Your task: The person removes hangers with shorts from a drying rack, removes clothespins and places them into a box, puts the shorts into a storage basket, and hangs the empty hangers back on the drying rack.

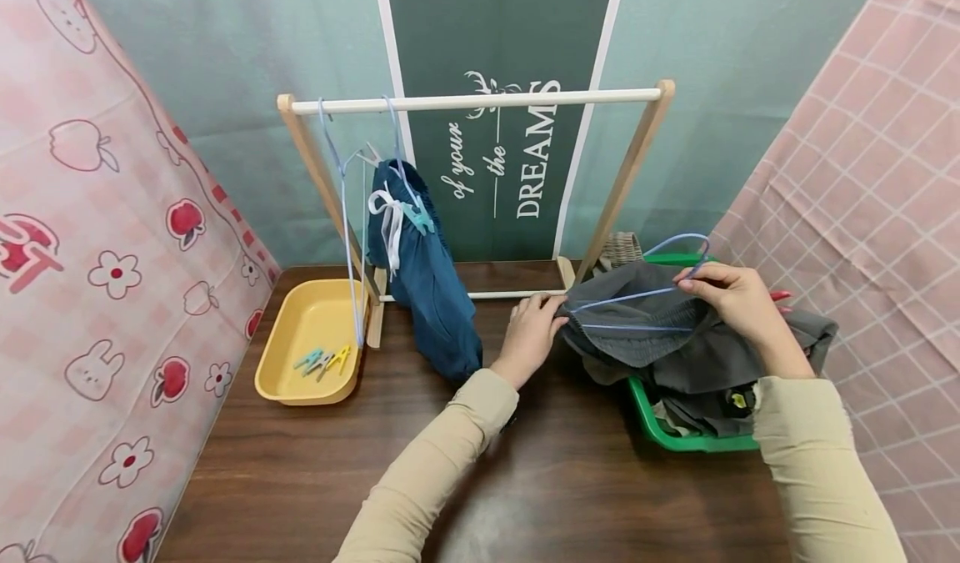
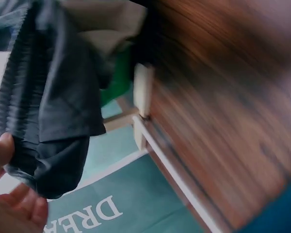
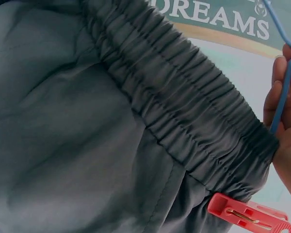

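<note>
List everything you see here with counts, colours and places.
Wooden table: one, dark brown, foreground.
Wooden rack: one, pale with white bars, table's back.
Rectangular tray: one, yellow, left.
Open basket: one, green, right.
Piled clothes: uncounted, mostly dark, in the basket.
Drawstring garment: one, dark blue, on the rack.
Elasticated garment: one, grey, over the basket.
Slim hangers: three, light blue, two on the rack, one held.
Spring clips: several, mixed colours, in the tray, on the blue garment, by the grey.
Woven item: one, greyish beige, behind the grey garment.
Cloth hangings: three, pink at both sides, green behind.
Left hand: one, beige-sleeved, gripping the grey garment.
Right hand: one, beige-sleeved, pinching the held hanger.
</note>
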{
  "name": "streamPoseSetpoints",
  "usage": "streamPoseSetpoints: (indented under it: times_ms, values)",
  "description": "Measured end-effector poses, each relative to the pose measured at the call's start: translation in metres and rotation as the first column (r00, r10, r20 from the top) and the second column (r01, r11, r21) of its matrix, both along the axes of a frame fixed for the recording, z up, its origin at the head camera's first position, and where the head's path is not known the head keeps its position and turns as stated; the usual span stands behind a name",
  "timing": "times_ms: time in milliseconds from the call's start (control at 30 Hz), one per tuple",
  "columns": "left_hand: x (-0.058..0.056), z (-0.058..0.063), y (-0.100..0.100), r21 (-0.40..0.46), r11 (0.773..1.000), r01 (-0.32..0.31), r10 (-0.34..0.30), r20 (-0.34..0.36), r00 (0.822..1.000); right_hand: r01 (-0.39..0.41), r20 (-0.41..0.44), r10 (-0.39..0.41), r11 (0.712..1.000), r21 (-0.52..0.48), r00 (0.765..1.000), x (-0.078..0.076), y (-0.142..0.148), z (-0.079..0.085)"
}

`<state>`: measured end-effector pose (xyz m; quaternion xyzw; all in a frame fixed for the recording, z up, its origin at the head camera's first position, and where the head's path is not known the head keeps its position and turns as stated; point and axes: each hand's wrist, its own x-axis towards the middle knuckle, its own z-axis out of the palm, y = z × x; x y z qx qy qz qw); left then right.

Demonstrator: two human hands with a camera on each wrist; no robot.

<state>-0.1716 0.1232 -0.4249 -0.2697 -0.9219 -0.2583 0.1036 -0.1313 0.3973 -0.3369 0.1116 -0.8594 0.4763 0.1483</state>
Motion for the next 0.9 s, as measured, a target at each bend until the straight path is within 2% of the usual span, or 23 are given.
streamPoseSetpoints:
  times_ms: [67,133,267,367,500,667,767,900]
  values:
    - [0.001,-0.003,0.000,-0.051,0.999,-0.017,0.011,-0.109,0.994,0.010,0.000,-0.010,0.999,0.032,1.000,-0.001,-0.002,-0.001]
    - [0.002,-0.005,0.000,-0.059,0.998,-0.031,0.020,-0.179,0.984,0.029,0.007,-0.030,0.997,0.068,1.000,-0.002,-0.004,-0.001]
    - [0.004,-0.006,0.001,-0.042,0.998,-0.038,0.027,-0.237,0.971,0.092,0.054,-0.100,0.987,0.133,0.994,-0.001,-0.005,0.002]
    - [0.006,-0.004,0.002,-0.094,0.995,-0.044,0.017,-0.266,0.964,0.110,0.086,-0.124,0.983,0.149,0.989,0.001,-0.004,0.005]
    - [0.009,-0.003,0.007,-0.197,0.980,-0.038,-0.013,-0.255,0.967,0.115,0.102,-0.132,0.981,0.157,0.986,0.002,-0.002,0.006]
    - [0.012,0.000,0.010,-0.248,0.968,-0.029,-0.025,-0.212,0.977,0.124,0.116,-0.150,0.971,0.206,0.982,0.005,0.000,0.008]
    - [0.013,0.002,0.011,-0.286,0.958,-0.006,-0.046,-0.176,0.983,0.122,0.121,-0.153,0.965,0.233,0.981,0.007,0.001,0.009]
    - [0.015,0.003,0.012,-0.364,0.931,0.038,-0.078,-0.097,0.992,0.110,0.118,-0.144,0.961,0.252,0.983,0.007,0.000,0.008]
